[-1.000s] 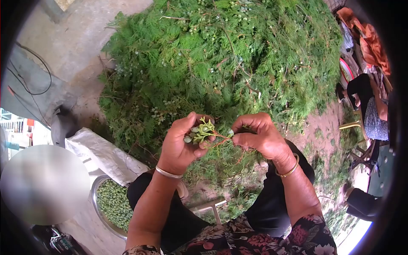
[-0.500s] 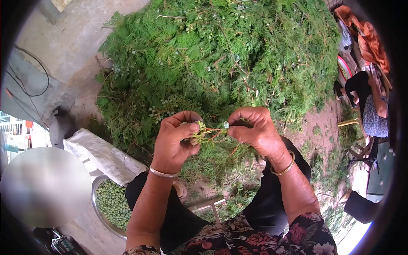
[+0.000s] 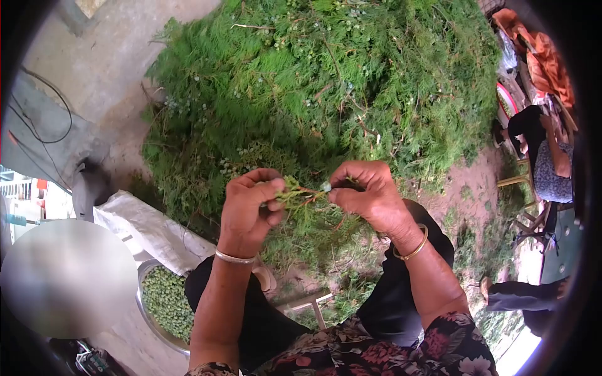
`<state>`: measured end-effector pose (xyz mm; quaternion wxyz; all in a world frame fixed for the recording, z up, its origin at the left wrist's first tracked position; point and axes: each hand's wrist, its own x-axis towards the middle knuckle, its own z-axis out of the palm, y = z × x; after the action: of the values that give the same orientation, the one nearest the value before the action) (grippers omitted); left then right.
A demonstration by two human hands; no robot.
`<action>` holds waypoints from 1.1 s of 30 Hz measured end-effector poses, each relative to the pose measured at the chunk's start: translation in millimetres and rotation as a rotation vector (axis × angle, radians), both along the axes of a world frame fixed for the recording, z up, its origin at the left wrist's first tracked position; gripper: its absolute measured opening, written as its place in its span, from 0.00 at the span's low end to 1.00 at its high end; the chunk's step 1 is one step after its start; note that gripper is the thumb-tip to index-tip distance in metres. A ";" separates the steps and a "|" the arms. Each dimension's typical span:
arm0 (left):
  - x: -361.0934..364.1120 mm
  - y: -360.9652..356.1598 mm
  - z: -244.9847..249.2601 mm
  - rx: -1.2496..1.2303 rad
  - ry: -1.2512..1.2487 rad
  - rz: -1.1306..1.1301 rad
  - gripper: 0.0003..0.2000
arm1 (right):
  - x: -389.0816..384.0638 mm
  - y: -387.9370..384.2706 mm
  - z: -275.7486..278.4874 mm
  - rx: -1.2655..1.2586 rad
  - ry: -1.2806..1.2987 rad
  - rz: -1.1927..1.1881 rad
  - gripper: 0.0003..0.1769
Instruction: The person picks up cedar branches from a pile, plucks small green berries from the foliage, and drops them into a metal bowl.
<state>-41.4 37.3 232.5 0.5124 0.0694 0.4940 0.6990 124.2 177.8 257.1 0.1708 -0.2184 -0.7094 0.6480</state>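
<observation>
My left hand [image 3: 249, 205] is closed in a pinch on a small evergreen sprig [image 3: 303, 197] with reddish stems and flat green leaves. On the right end of that sprig sits a pale blue-green cone [image 3: 326, 187], with the thumb and finger of my right hand [image 3: 371, 195] closed on it. A bit of green leaf shows between those right fingers. Below and beyond both hands lies a large heap of evergreen branches [image 3: 263, 94] dotted with similar pale cones.
At lower left stands a metal basin [image 3: 145, 313] of picked green cones [image 3: 168, 301], beside a white sack [image 3: 147, 222]. A low wooden stool [image 3: 307, 302] is between my knees. On the right are a seated person [image 3: 555, 160], another person's leg [image 3: 520, 296] and an orange cloth [image 3: 549, 69].
Both hands have shifted slightly left with the sprig between them. At the lower right, another person's leg and foot now stretch farther into view.
</observation>
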 end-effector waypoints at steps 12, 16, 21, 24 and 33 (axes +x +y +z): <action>10.4 4.2 1.6 0.238 0.024 -0.029 0.11 | -3.0 1.3 -22.4 0.406 0.051 -0.175 0.02; 34.2 18.7 9.0 -0.073 0.684 -0.129 0.07 | -5.8 -7.5 -29.2 0.533 0.041 -0.118 0.03; 32.9 21.8 3.3 -0.131 0.724 -0.147 0.08 | -6.4 -8.4 -30.3 0.534 0.064 -0.007 0.03; 31.7 20.9 5.6 -0.120 0.361 -0.177 0.06 | -5.6 -7.8 -25.8 0.399 0.079 -0.027 0.03; -0.7 8.9 -12.9 0.418 -0.476 -0.037 0.07 | 3.8 14.8 -12.2 -0.545 0.316 -0.126 0.03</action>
<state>-42.0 46.2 219.7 0.6008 0.0165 0.2044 0.7726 128.0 192.6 244.9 0.2540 -0.1964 -0.4593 0.8282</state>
